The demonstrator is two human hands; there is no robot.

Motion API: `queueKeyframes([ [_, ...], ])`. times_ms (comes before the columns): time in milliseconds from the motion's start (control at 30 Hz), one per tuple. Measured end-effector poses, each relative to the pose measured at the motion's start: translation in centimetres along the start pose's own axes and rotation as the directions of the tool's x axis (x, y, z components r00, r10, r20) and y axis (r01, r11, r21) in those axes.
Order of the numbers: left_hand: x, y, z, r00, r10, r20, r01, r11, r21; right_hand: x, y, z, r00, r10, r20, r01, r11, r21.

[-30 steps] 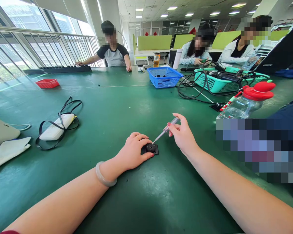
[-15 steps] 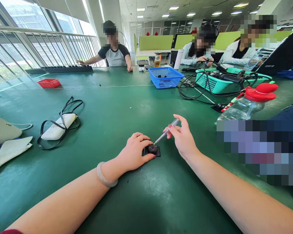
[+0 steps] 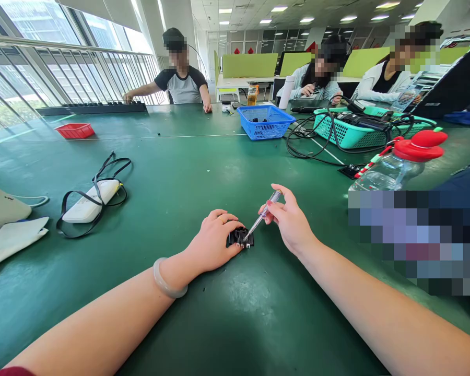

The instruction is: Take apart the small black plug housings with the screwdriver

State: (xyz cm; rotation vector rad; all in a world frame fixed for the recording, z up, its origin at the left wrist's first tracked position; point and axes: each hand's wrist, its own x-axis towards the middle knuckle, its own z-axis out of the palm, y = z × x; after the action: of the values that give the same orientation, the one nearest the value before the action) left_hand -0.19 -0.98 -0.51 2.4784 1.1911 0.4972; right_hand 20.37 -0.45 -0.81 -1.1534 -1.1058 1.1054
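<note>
Near the middle of the green table (image 3: 172,172), a small black part (image 3: 241,236) with light metal tabs on its near edge lies under the fingers of my left hand (image 3: 215,241). Those fingers wrap round its left side, thumb at the near edge. My right hand (image 3: 288,216) pinches a clear-handled screwdriver (image 3: 263,211), with the index finger on top of its handle. The screwdriver slants down to the left and its tip meets the black part. Exactly where the tip sits on the part is too small to tell.
A white box (image 3: 92,201) with a black strap lies to the left. Beyond are a red tray (image 3: 75,131), a blue basket (image 3: 266,125) and a teal basket (image 3: 360,136) with cables. A red-capped bottle (image 3: 395,167) stands right. Several people sit at the far side.
The black part has been turned or tipped, so metal tabs now show at its near edge. Both hands have shifted slightly left with the screwdriver, whose handle is a bit more upright.
</note>
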Motion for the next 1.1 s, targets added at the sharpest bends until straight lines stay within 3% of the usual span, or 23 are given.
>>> queueKeyframes([
  [133, 0.0, -0.1, 0.0, 1.000, -0.013, 0.001, 0.013, 1.000, -0.001, -0.5, -0.3, 0.1, 0.993, -0.097, 0.065, 0.105, 0.987, -0.123],
  [233, 0.0, -0.1, 0.0, 1.000, -0.015, -0.004, 0.015, 1.000, 0.009, -1.1, -0.6, 0.0, 0.973, -0.231, 0.023, 0.231, 0.951, -0.207],
  [400, 0.0, 0.0, -0.1, 1.000, -0.015, -0.007, 0.015, 1.000, 0.000, -2.1, -0.9, 0.1, 0.879, -0.475, -0.049, 0.432, 0.835, -0.341],
  [567, 0.1, 0.0, -0.3, 0.999, -0.034, 0.000, 0.034, 0.999, 0.004, -2.3, -0.8, 0.4, 0.770, -0.624, 0.130, 0.603, 0.648, -0.466],
  [733, 0.1, -0.1, -0.2, 0.999, -0.039, -0.006, 0.039, 0.999, 0.024, -2.4, -0.9, 0.5, 0.752, -0.619, 0.228, 0.625, 0.559, -0.545],
  [900, 0.2, -0.1, -0.3, 0.998, -0.054, -0.030, 0.055, 0.997, 0.062, -2.3, -1.1, 0.4, 0.713, -0.695, 0.094, 0.605, 0.542, -0.584],
  [1100, 0.4, -0.2, -0.5, 0.981, -0.184, -0.067, 0.190, 0.977, 0.091, -2.0, -0.7, 0.5, 0.737, -0.675, 0.044, 0.570, 0.584, -0.578],
])
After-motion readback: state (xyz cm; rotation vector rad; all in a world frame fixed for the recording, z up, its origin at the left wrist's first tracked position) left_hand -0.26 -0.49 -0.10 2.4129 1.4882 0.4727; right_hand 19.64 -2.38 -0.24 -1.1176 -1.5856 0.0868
